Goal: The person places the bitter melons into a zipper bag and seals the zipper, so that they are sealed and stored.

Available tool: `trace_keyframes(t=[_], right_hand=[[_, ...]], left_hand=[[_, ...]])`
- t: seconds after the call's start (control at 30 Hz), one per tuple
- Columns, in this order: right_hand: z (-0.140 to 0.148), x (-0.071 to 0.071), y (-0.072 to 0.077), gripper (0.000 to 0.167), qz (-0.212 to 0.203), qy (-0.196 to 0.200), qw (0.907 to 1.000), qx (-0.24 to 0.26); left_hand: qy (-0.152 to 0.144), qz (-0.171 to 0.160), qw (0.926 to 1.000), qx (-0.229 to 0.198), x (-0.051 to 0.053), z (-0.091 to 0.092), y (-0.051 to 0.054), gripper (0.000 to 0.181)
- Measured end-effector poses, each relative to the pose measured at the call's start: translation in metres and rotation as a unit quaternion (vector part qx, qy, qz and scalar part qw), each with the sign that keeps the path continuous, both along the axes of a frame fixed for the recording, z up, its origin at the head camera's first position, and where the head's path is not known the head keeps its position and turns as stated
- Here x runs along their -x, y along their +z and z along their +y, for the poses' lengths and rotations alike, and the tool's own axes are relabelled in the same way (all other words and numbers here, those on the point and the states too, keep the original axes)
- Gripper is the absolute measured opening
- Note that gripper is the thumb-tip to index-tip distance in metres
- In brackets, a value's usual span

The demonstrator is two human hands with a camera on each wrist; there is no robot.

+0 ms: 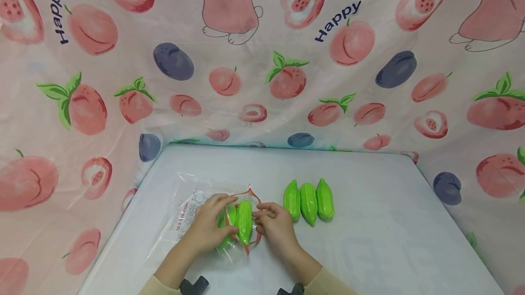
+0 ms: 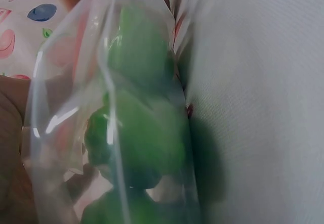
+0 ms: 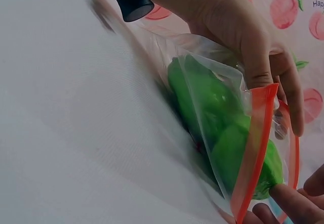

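Note:
A clear zip bag [image 1: 164, 235] with a red-edged mouth lies left of the table's middle. Inside, bright green ridged pod-like pieces [image 3: 202, 87] show through the plastic. One such green piece [image 1: 244, 222] lies lengthwise across the bag's mouth. My left hand [image 1: 211, 222] holds the bag by its mouth, thumb on the near side and fingers on the far side. At the mouth's right side is my right hand [image 1: 279, 229], its fingertips [image 3: 286, 196] touching the green piece and the red edge. Loose green pieces [image 1: 309, 204] lie beside the right hand.
The white table [image 1: 389, 240] reaches out to the right and front. Cloth printed with peaches [image 1: 287, 80] hangs behind it and at both sides. Black wrist devices [image 1: 194, 285] show at the lower edge of the head view.

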State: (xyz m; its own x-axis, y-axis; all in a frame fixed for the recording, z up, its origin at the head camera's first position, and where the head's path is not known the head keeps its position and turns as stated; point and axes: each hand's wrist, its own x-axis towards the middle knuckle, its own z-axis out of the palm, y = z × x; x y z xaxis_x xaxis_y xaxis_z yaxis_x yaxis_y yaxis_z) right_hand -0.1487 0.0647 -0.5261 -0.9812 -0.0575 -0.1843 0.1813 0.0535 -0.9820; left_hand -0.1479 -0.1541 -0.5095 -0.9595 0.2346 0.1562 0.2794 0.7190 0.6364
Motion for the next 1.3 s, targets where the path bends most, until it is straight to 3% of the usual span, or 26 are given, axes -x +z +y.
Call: trace_keyframes(t=[0.47, 0.7, 1.07, 1.3], right_hand=[[-0.0001, 0.0008, 0.0017, 0.032, 0.036, 0.043, 0.9974, -0.044], [0.0011, 0.0021, 0.0005, 0.035, 0.039, 0.087, 0.9927, -0.073], [0.0013, -0.0012, 0.0052, 0.039, 0.021, 0.17, 0.9824, -0.074], [0.0039, 0.0001, 0.0037, 0.039, 0.035, 0.184, 0.9797, -0.072]], left_hand=[[-0.001, 0.008, 1.0, -0.005, -0.0006, 0.0013, 0.0027, 0.083], [0.001, 0.001, 1.0, -0.008, -0.0005, 0.0022, 0.002, 0.083], [-0.007, 0.003, 1.0, -0.004, -0.0016, -0.0005, -0.0011, 0.083], [-0.011, 0.005, 0.9999, -0.007, -0.0016, -0.0011, -0.0024, 0.084]])
